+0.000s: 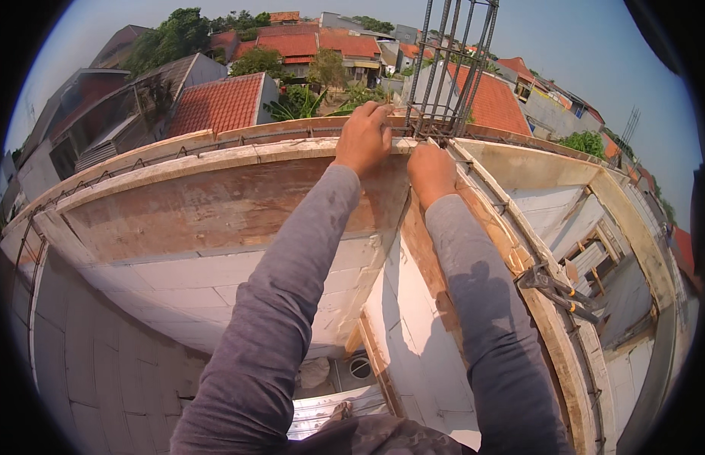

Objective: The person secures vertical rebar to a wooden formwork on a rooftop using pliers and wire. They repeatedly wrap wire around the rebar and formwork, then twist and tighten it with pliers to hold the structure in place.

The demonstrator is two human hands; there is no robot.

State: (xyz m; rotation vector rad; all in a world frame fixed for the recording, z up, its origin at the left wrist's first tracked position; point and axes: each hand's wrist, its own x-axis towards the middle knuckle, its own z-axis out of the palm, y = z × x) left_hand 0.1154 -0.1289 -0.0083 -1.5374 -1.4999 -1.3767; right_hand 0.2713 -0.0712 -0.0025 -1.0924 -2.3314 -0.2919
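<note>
Right now my left hand (365, 138) is half curled at the top of the plywood formwork (201, 205), and my right hand (432, 173) is bunched into a loose fist just beside the foot of the upright rebar cage (451, 68), at the formwork's corner. My fingertips are hidden, so I cannot tell what either grasps. Plier-like tool (553, 287) with yellow-marked handles lies across the boards to my right.

Upright rebar cage (446, 64), brown wooden formwork (208, 201) alongside
</note>
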